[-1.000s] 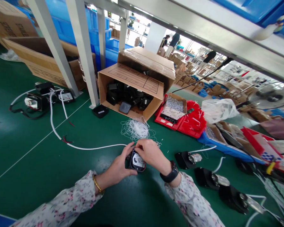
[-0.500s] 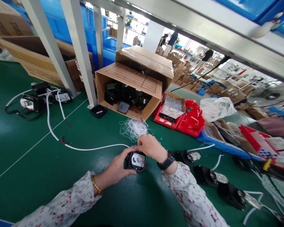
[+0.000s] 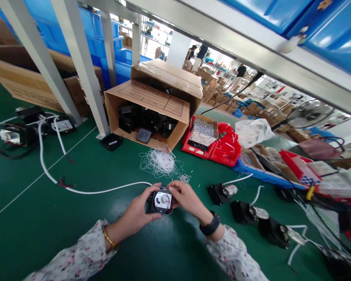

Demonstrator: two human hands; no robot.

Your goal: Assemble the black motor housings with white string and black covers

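Note:
My left hand (image 3: pixel 139 208) is wrapped around the left side of a small black lamp housing (image 3: pixel 157 211). The open face of the housing points up and shows a white plate (image 3: pixel 163 200) with a round part and thin red wires. At the upper right rim, the thumb and fingers of my right hand (image 3: pixel 185 198) are closed on the edge. A thin strand seems to curve along the right rim; whether those fingers pinch it I cannot make out. From behind the housing a white cable (image 3: pixel 111 191) runs left to bare red and black wire ends (image 3: pixel 64 183).
A tangle of clear string (image 3: pixel 160 162) and small white pieces (image 3: pixel 185 178) lie beyond my hands. Behind stands an open carton (image 3: pixel 119 91) of black parts. Red trays (image 3: pixel 199 150) are to its right. Several black lamps (image 3: pixel 242 212) lie right; wired units (image 3: pixel 20 134) lie left.
My right hand has moved from the top rim down to the right edge of the housing, uncovering the small white pieces. The view has turned slightly, shifting the scene left.

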